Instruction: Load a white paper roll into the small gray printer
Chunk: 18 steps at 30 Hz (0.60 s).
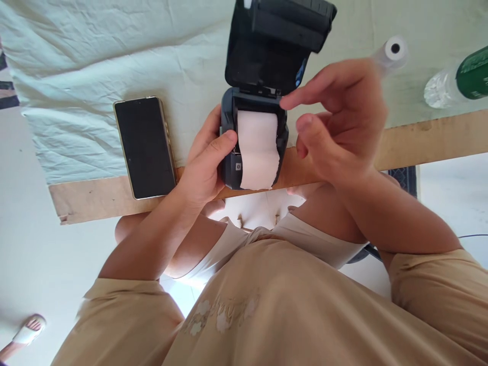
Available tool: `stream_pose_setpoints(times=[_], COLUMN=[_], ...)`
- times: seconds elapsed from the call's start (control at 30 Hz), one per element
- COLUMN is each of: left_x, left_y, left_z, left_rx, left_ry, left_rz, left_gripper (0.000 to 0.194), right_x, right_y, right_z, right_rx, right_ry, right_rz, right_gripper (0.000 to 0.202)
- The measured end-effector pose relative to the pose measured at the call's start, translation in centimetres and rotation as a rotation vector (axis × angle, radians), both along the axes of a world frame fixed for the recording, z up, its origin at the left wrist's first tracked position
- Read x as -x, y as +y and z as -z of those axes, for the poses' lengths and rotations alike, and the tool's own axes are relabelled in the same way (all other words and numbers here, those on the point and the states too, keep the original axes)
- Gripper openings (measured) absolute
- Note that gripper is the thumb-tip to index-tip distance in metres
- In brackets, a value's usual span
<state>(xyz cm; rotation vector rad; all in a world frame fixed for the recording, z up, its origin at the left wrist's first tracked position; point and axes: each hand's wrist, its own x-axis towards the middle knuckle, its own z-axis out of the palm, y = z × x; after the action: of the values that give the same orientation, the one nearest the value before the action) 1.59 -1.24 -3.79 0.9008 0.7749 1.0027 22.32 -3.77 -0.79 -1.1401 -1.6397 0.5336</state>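
Note:
A small dark receipt printer (227, 114) is held over the table's front edge, its black lid (269, 56) swung up and away from me. Inside lies a white paper roll (257, 137), with its torn end hanging over the front. My left hand (204, 162) grips the printer's left side, thumb on the rim beside the paper. At the right, my right hand (343, 117) has its fingers apart and holds nothing. Its index fingertip is at the printer's upper right corner, near the lid hinge; whether it touches cannot be made out.
A smartphone (145, 147) with a dark screen lies left of the printer on the pale green cloth (95, 66). Another paper roll (392, 53) stands behind my right hand. A clear bottle with a green label (450, 84) lies at the far right. A person's sandalled foot (30, 328) shows lower left.

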Motion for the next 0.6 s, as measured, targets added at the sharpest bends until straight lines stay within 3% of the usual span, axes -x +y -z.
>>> stream_pose_setpoints(times=[0.17, 0.33, 0.5, 0.6], left_x=[0.2, 0.3, 0.2, 0.1], left_y=[-0.4, -0.7, -0.8, -0.9], left_z=[-1.5, -1.4, -0.8, -0.8], left_rx=[0.010, -0.039, -0.083, -0.046], left_ry=[0.026, 0.026, 0.040, 0.070], left_rz=[0.087, 0.119, 0.125, 0.085], left_gripper=[0.051, 0.051, 0.050, 0.050], right_x=[0.3, 0.4, -0.1, -0.2], right_y=[-0.2, -0.5, -0.1, 0.1], right_z=[-1.3, -3.3, -3.4, -3.1], right_rx=[0.160, 0.375, 0.400, 0.414], right_ry=[-0.412, -0.759, -0.817, -0.670], right_rz=[-0.034, -0.040, -0.071, -0.127], right_gripper=[0.018, 0.040, 0.049, 0.050])
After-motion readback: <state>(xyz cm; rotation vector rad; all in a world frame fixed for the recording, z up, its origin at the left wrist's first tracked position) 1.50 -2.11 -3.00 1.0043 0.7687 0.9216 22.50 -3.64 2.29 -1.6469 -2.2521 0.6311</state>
